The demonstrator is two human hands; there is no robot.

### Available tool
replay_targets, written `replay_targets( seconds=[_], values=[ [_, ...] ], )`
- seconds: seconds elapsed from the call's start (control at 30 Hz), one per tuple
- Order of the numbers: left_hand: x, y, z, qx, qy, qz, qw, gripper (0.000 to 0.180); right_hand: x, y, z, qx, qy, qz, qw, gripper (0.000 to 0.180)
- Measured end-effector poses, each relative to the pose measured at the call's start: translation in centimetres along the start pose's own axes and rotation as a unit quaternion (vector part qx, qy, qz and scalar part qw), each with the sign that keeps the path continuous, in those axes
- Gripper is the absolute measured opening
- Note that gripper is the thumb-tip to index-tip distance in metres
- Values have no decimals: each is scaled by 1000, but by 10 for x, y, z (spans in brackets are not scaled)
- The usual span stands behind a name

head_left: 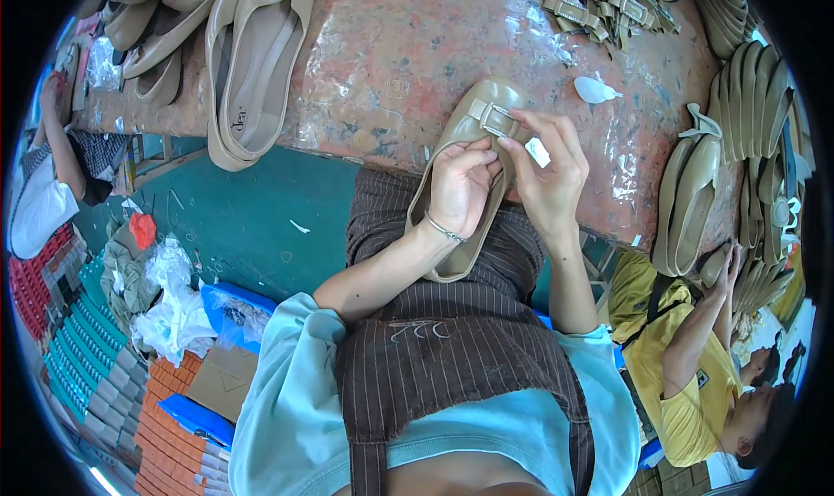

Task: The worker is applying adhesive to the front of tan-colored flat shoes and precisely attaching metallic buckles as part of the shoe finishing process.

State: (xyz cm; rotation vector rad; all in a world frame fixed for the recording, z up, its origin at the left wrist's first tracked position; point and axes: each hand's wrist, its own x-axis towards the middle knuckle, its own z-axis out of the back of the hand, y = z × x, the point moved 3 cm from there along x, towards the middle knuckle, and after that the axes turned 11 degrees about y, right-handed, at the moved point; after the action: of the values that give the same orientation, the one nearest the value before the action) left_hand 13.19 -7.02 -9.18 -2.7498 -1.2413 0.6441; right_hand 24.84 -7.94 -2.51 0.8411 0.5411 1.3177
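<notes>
Likely light, pliable shoe (462,124), best held at its opening: left fingers (473,157) clasp there; right fingers (539,124), slightly parted, pinch its bow (493,119).

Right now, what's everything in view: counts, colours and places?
Worktable: one, worn reddish-brown, ahead
Held shoe: one, tan, centre
Bow: one, tan, on held shoe
Loose bows: several, tan, top right
Teardrop-shaped item: one, white, on worktable
Left shoes: several, tan, upper left
Right shoes: many, tan, right side
Floor: one, green, left
Plastic bundle: one, white, left
Stacked pieces: many, orange, lower left
Person: one, yellow top, right
Another person: one, white top, far left
Apron: one, brown striped, centre
Left hand: one, bare, on held shoe
Right hand: one, bare, at bow
</notes>
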Motion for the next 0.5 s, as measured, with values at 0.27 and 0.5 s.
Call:
replay_targets(
  seconds=[0.27, 0.5],
  values=[
    [-1, 1, 2, -6, -4, -3, 1000, 25, 2, 2, -1, -50, 14, 28, 998, 33],
    [-1, -2, -14, -18, -8, -15, 1000, 20, -2, 1, -2, -52, 7, 10, 999, 32]
  ],
)
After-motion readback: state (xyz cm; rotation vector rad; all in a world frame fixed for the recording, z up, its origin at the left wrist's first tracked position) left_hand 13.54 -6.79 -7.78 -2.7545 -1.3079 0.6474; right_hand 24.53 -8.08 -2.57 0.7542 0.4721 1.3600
